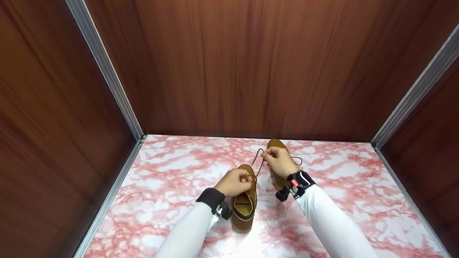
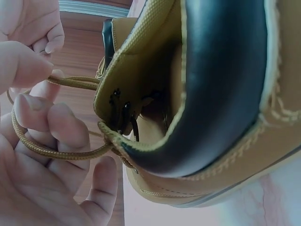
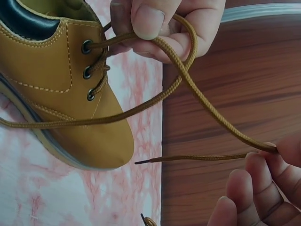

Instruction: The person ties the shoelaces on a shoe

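A tan lace-up shoe with a black padded collar stands on the table, toe pointing away. Over its lacing, my left hand pinches the brown shoelace between thumb and fingers. In the left wrist view, one lace loop curves round the fingers of that hand. My right hand pinches the same lace farther along, up and right of the shoe. From its fingers hangs a free end with a dark tip. Between the hands the lace crosses itself.
A second tan shoe lies partly hidden under my right hand and wrist, its lace loop out to the right. The table has a red-and-white marbled top. Dark wood panels with metal edge strips enclose it.
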Demonstrator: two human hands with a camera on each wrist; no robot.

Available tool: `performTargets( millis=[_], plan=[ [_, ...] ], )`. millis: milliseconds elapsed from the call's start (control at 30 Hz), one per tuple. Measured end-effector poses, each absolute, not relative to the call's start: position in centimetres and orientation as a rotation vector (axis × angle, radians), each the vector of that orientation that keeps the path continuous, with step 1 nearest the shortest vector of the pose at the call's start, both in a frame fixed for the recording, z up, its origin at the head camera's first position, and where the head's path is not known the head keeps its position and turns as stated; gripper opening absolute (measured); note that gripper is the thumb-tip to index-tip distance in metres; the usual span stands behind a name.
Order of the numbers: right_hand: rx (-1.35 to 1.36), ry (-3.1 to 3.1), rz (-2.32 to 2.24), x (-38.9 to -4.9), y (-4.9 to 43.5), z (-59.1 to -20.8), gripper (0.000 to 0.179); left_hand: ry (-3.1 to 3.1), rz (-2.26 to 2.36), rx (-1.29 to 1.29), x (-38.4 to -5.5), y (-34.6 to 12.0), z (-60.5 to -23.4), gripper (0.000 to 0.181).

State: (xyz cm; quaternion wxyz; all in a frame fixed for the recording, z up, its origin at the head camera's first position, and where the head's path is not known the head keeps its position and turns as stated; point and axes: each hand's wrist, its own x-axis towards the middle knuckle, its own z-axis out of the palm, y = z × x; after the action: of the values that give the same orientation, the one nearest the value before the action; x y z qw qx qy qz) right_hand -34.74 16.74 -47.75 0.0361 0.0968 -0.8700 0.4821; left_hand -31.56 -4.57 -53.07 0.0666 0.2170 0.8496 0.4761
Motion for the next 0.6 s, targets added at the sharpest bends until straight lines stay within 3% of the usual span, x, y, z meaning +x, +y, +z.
performTargets(
  millis=[167, 367, 600],
  plan=[
    [0.330, -2.675, 1.460, -34.6, 16.1, -47.5, 0.013, 2.557, 1.428, 0.653, -31.6, -4.7, -53.1, 0.004],
    [0.415, -2.686, 1.428, -34.6, 15.2, -46.9, 0.017, 2.574, 1.425, 0.640, -31.5, -4.8, -53.1, 0.018],
    [0.453, -2.689, 1.486, -34.9, 15.4, -47.5, 0.024, 2.583, 1.509, 0.596, -31.3, -5.3, -53.2, 0.021]
  ],
)
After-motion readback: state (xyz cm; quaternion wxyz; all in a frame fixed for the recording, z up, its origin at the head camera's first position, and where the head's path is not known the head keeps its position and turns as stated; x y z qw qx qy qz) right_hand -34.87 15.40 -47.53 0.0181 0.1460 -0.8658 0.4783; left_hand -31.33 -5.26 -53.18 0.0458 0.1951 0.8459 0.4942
